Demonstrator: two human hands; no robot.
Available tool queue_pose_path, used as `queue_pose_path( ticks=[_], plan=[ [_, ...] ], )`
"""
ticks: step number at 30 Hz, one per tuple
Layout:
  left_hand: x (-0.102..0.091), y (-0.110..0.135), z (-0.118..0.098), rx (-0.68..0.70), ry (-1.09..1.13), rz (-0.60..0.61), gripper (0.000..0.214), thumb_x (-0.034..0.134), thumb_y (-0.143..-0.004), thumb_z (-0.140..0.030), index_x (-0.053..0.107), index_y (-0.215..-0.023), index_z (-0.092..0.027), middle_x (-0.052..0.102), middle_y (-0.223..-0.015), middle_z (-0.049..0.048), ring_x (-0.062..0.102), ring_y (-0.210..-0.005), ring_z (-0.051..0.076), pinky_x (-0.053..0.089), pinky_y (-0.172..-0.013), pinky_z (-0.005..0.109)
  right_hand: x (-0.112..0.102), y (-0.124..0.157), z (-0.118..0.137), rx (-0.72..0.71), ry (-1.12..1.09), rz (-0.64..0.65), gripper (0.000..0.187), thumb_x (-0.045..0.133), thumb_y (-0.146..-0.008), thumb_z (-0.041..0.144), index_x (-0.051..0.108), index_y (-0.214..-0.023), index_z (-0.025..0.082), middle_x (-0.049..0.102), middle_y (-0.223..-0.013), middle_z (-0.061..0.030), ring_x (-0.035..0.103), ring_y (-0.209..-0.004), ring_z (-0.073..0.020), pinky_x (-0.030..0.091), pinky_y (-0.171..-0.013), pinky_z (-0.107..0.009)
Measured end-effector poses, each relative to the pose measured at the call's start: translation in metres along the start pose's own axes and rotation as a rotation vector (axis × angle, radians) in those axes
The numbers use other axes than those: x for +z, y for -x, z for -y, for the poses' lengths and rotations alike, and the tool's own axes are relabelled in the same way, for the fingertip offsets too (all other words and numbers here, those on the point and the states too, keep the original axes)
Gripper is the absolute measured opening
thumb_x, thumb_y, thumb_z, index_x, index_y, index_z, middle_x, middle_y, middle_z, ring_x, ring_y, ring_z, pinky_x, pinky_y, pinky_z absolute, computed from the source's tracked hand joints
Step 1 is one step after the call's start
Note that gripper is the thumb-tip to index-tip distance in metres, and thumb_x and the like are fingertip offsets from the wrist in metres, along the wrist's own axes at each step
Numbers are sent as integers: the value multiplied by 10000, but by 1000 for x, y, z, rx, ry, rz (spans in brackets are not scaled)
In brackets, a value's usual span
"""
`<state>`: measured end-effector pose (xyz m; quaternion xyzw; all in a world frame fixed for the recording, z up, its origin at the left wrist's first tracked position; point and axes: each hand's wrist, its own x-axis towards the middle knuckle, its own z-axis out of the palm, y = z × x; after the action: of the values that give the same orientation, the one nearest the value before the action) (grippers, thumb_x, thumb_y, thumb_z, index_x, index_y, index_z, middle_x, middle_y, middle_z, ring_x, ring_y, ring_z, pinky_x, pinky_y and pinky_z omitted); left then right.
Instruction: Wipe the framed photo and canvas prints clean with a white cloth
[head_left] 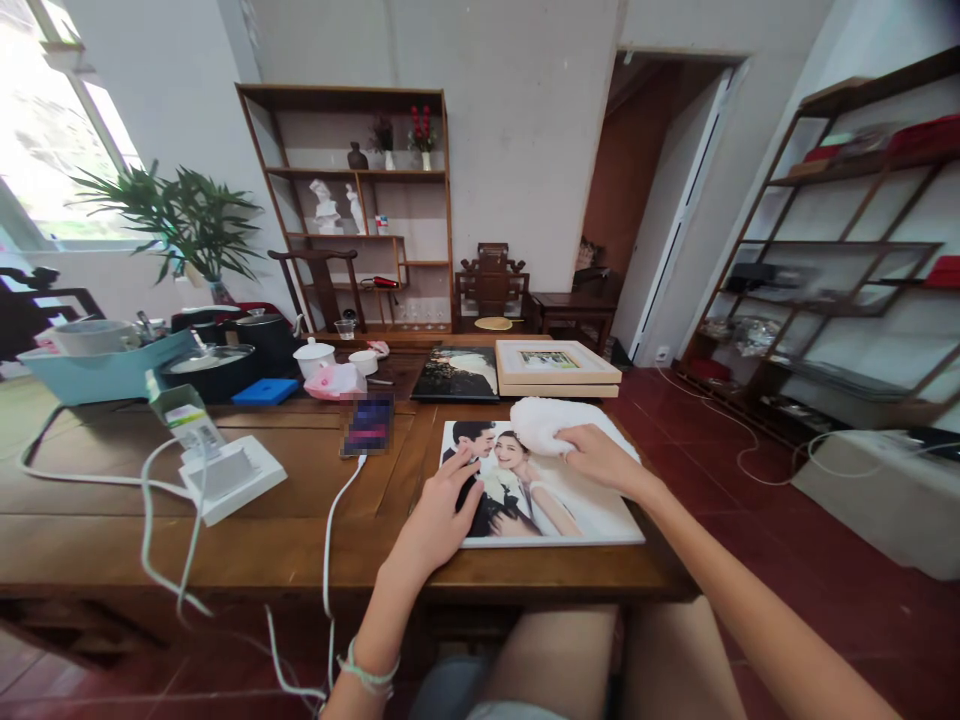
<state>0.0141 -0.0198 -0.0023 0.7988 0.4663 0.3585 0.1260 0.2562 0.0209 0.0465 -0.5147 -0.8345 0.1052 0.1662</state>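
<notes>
A large photo print (pixel 517 505) of a couple lies flat near the right front corner of the wooden table. My left hand (pixel 448 508) rests on its left edge, fingers stretched out and holding nothing. In my right hand (pixel 600 460) is a bunched white fluffy cloth (pixel 538 424), pressed against the upper part of the print. Just behind the print are a dark photo panel (pixel 450 372) and a light wooden picture frame (pixel 510 372) stacked on another frame.
Left on the wooden table (pixel 300 545) are a phone (pixel 367 425) on a white cable, a white box (pixel 236 478), a blue box (pixel 264 391), a pot (pixel 210 365) and a light-blue bin (pixel 105 370). Shelves (pixel 343 92) stand behind. The table's right edge is close to the print.
</notes>
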Motion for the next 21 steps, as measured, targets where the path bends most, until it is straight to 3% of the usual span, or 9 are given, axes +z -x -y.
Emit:
queue_pose_path(
  ticks=[3,5,8,11,16,21],
  plan=[
    [0,0,0,3,15,-10,299,437,-862,-263,588,-1107,-181,493,-1314,103,391,-1263,218,328,-1040,429,-2,41,20,-6,56,69,384,366,-598,64,632,-849,181,659,-916,-65,554,-902,-237,378,-814,-321],
    [0,0,-1,6,14,-9,299,431,-864,-266,590,-1103,-184,496,-1311,102,388,-1265,216,327,-1041,425,-5,70,36,-34,76,169,405,358,-607,43,626,-869,197,656,-946,-64,535,-1001,-243,313,-941,-378],
    [0,0,-2,0,-9,3,314,424,-866,-282,581,-1113,-167,485,-1318,116,381,-1270,213,321,-1047,409,-10,104,57,-99,24,283,451,364,-601,25,601,-934,216,536,-1246,-59,343,-1254,-241,156,-1057,-418],
    [0,0,-2,-4,-26,5,322,426,-866,-292,576,-1114,-152,480,-1320,126,388,-1265,213,317,-1049,404,-15,116,67,-117,-29,339,450,367,-566,13,592,-895,221,398,-1381,-26,226,-1318,-232,136,-1070,-417],
    [0,1,-1,-2,-21,10,312,432,-865,-285,568,-1122,-172,480,-1323,114,384,-1268,216,320,-1045,420,-13,83,52,-129,-40,245,378,360,-599,27,605,-820,211,652,-995,-43,515,-1045,-219,267,-996,-386],
    [-1,1,-1,7,-15,10,313,445,-857,-283,568,-1124,-174,473,-1330,107,370,-1276,216,314,-1051,406,-4,19,15,-123,32,85,313,373,-605,72,618,-773,172,661,-825,-56,542,-835,-220,379,-760,-291]
  ],
)
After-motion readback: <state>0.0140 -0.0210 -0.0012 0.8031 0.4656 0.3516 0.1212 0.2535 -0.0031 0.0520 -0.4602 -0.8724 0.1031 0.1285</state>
